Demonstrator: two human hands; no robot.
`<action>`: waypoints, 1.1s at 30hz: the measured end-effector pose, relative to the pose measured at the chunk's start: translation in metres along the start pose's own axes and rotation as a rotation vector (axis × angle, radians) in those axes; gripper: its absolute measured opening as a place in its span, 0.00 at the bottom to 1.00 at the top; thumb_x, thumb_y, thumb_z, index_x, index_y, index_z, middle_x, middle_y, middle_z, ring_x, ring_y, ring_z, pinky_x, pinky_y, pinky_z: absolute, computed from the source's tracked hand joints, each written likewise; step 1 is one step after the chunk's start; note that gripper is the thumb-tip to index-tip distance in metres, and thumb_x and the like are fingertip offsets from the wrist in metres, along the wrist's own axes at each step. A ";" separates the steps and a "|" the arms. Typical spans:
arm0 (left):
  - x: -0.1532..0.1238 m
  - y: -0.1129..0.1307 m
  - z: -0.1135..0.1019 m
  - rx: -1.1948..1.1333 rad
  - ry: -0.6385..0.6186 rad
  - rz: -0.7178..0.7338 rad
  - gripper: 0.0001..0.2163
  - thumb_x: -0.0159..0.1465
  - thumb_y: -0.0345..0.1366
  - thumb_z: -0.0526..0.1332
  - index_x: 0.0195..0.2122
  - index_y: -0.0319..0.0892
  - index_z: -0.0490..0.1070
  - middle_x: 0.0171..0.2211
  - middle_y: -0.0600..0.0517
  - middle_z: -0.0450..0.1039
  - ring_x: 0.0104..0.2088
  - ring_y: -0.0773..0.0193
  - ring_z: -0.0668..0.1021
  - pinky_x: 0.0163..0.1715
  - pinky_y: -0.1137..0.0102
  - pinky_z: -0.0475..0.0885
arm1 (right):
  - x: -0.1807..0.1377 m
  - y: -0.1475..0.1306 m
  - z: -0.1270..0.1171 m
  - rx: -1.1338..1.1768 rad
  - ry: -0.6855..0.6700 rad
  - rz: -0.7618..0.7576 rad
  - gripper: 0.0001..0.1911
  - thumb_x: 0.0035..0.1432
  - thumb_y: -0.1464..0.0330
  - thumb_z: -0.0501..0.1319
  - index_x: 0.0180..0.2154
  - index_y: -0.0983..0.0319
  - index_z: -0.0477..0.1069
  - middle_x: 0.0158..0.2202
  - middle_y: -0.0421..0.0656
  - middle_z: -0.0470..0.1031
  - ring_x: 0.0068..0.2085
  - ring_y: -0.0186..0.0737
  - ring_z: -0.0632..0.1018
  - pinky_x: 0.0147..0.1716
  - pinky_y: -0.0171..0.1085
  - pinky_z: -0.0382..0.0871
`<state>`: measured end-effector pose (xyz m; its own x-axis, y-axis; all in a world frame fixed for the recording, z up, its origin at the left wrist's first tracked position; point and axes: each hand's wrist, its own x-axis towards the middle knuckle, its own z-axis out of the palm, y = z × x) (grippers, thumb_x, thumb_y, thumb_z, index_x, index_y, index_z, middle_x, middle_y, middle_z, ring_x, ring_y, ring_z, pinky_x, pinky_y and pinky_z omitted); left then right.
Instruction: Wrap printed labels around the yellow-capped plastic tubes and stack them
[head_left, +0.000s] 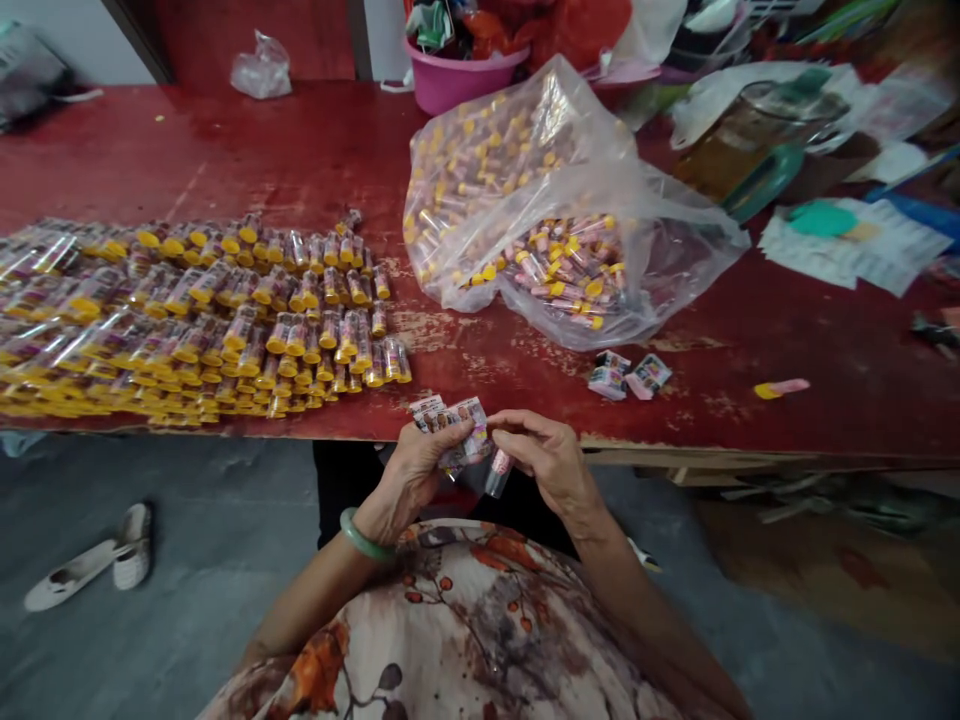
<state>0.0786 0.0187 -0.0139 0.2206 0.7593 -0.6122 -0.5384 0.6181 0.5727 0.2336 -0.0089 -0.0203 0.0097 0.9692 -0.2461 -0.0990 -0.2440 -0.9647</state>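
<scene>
My left hand (424,455), with a pale green bangle at its wrist, is closed on several small printed cards (471,415), thumb on top. A small clear tube (498,474) with a pink patterned part hangs from the fingers of my right hand (551,462), which are closed round its upper end. Both hands meet just in front of the table's edge, above my lap. Whether the tube touches the cards I cannot tell. Two small bundles of printed cards (609,375) lie on the table beyond my right hand. Farther right lies a single pink tube with a yellow cap (784,388).
Many yellow-ended tubes (225,320) are stacked in rows on the left of the red table (180,150). A large clear plastic bag (525,190) of pink and yellow tubes lies open in the middle. Behind stand a pink basin (465,80) and a jug (739,140).
</scene>
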 end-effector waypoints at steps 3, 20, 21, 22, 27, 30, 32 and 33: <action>0.001 -0.001 0.002 -0.018 0.058 0.019 0.18 0.38 0.29 0.77 0.30 0.33 0.77 0.27 0.48 0.79 0.25 0.64 0.78 0.27 0.71 0.75 | -0.013 -0.001 -0.015 0.049 -0.003 -0.035 0.09 0.54 0.63 0.64 0.35 0.62 0.75 0.22 0.36 0.67 0.18 0.26 0.63 0.16 0.29 0.53; 0.003 -0.007 0.017 -0.163 0.077 -0.013 0.17 0.38 0.31 0.77 0.28 0.34 0.76 0.26 0.50 0.78 0.24 0.66 0.77 0.29 0.70 0.73 | -0.048 -0.008 -0.014 -0.257 0.163 -0.522 0.05 0.56 0.73 0.62 0.37 0.61 0.68 0.38 0.44 0.68 0.33 0.36 0.75 0.31 0.38 0.73; 0.002 -0.006 0.017 -0.163 0.077 -0.025 0.17 0.37 0.31 0.77 0.27 0.34 0.76 0.25 0.50 0.77 0.23 0.66 0.77 0.28 0.71 0.73 | -0.047 -0.007 -0.013 -0.319 0.201 -0.568 0.06 0.56 0.73 0.62 0.37 0.61 0.68 0.38 0.44 0.69 0.34 0.37 0.75 0.32 0.38 0.74; 0.001 -0.006 0.017 -0.160 0.071 -0.030 0.16 0.38 0.32 0.77 0.27 0.34 0.76 0.24 0.51 0.77 0.23 0.66 0.76 0.27 0.71 0.73 | -0.046 -0.005 -0.012 -0.381 0.243 -0.619 0.07 0.55 0.73 0.62 0.38 0.61 0.68 0.38 0.45 0.70 0.36 0.38 0.75 0.34 0.39 0.73; -0.002 -0.007 0.016 -0.150 0.055 0.045 0.17 0.39 0.34 0.77 0.28 0.35 0.76 0.25 0.52 0.77 0.24 0.67 0.76 0.29 0.71 0.73 | -0.043 0.011 -0.002 -0.529 0.372 -0.844 0.13 0.52 0.74 0.64 0.40 0.60 0.69 0.37 0.44 0.72 0.37 0.41 0.76 0.35 0.41 0.73; 0.000 -0.007 0.016 -0.140 0.057 0.092 0.17 0.39 0.34 0.77 0.28 0.35 0.76 0.25 0.52 0.77 0.24 0.68 0.76 0.28 0.71 0.73 | -0.040 0.017 0.003 -0.562 0.408 -0.878 0.15 0.52 0.74 0.65 0.42 0.60 0.68 0.36 0.44 0.73 0.37 0.41 0.76 0.34 0.41 0.74; 0.000 -0.008 0.016 -0.112 0.037 0.083 0.16 0.40 0.34 0.77 0.28 0.34 0.75 0.24 0.53 0.76 0.23 0.68 0.76 0.26 0.73 0.73 | -0.040 0.017 0.005 -0.640 0.434 -0.905 0.17 0.51 0.75 0.66 0.43 0.59 0.67 0.37 0.44 0.73 0.37 0.40 0.76 0.35 0.40 0.75; -0.001 -0.008 0.016 -0.094 0.032 0.069 0.16 0.40 0.34 0.77 0.28 0.35 0.75 0.24 0.53 0.75 0.23 0.68 0.76 0.26 0.73 0.72 | -0.041 0.017 0.007 -0.675 0.440 -0.920 0.17 0.52 0.74 0.66 0.44 0.59 0.67 0.37 0.44 0.73 0.37 0.40 0.76 0.36 0.39 0.75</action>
<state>0.0959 0.0157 -0.0091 0.1547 0.7915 -0.5912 -0.6253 0.5418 0.5616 0.2245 -0.0524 -0.0262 0.1523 0.7274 0.6691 0.6573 0.4310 -0.6182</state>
